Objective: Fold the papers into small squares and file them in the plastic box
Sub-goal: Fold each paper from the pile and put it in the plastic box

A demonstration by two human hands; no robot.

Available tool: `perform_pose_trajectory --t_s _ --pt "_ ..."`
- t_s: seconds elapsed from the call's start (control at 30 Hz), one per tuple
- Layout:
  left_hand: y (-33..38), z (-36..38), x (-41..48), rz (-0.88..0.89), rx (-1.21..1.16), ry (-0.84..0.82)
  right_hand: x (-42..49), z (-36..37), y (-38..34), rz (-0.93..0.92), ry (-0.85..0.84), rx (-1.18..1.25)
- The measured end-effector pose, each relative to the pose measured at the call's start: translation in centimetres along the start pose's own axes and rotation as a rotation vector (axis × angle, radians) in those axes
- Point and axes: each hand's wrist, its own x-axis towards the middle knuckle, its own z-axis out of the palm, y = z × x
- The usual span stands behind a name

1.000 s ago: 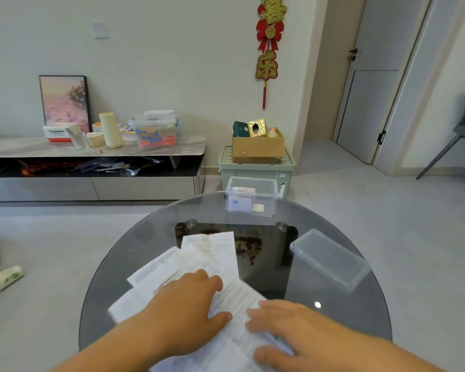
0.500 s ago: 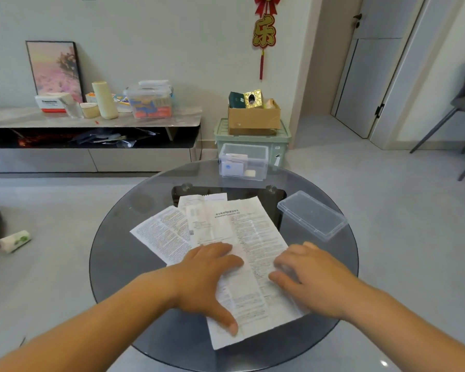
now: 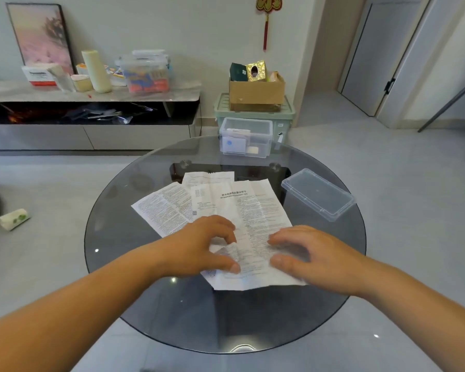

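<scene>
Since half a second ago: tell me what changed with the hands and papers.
Left hand went from pressing flat to pinching the top sheet at its near left edge, curling it upward. Right hand arched its fingers over the right edge; grip unclear. Other sheets, plastic box and lid stayed put.

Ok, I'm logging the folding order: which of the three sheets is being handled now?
The top sheet, with the bold heading. The left hand and right hand grip its near end; the left sheet and far sheet lie partly beneath it.
</scene>
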Motion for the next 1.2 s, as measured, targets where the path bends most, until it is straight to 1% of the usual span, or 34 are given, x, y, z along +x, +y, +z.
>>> perform_pose_trajectory --t_s 0.07,0.2,0.3,0.37,0.5,0.53,0.57,0.63,0.7,0.77,0.87,0.9,1.0,1.1,1.2 --pt "-0.1 -0.5 -0.2 -0.063 -0.174 0.004 0.1 -0.3 0.3 -0.01 0.017 0.186" --pt "-0.4 -1.5 -0.1 -0.141 -0.385 0.028 0.0 -1.5 0.3 -0.153 0.049 0.571" --pt "-0.6 -1.9 0.0 -0.17 -0.515 0.021 -0.1 -2.3 0.0 -0.184 0.063 0.735" --pt "-0.8 -2.1 0.0 -0.17 -0.568 0.01 0.0 -2.3 -0.1 -0.137 0.118 0.731" --pt "-1.0 -2.2 0.2 -0.186 -0.572 -0.006 0.9 -1.6 -0.4 0.069 0.269 0.674" --pt "-1.1 -2.1 0.4 -0.195 -0.61 0.005 1.4 -1.5 -0.5 0.119 0.304 0.659" --pt "-1.2 -2.1 0.6 -0.196 -0.703 0.033 1.8 -1.6 -0.7 0.158 0.328 0.635" --pt "-1.5 -2.1 1.1 -0.185 -0.962 0.077 2.8 -1.7 -1.0 0.185 0.36 0.583" --pt "-1.3 -2.5 1.1 -0.147 -1.052 0.038 3.8 -1.7 -1.0 0.196 0.369 0.54" --pt "-1.2 -2.8 1.1 -0.131 -1.044 0.031 4.8 -1.7 -0.8 0.225 0.378 0.516" --pt "-1.6 -2.8 1.4 -0.149 -0.992 0.111 6.4 -1.4 -0.4 0.264 0.389 0.495" --pt "-1.7 -2.6 1.6 -0.171 -0.924 0.153 6.8 -1.3 -0.4 0.272 0.399 0.485" --pt "-1.9 -1.9 2.5 -0.263 -0.57 0.259 7.5 -1.1 -0.3 0.272 0.456 0.463" --pt "-1.7 -1.6 3.5 -0.341 -0.494 0.353 7.2 -1.1 0.4 0.271 0.505 0.511" --pt "-1.8 -1.6 4.5 -0.4 -0.442 0.44 6.5 -0.9 1.2 0.226 0.457 0.488"
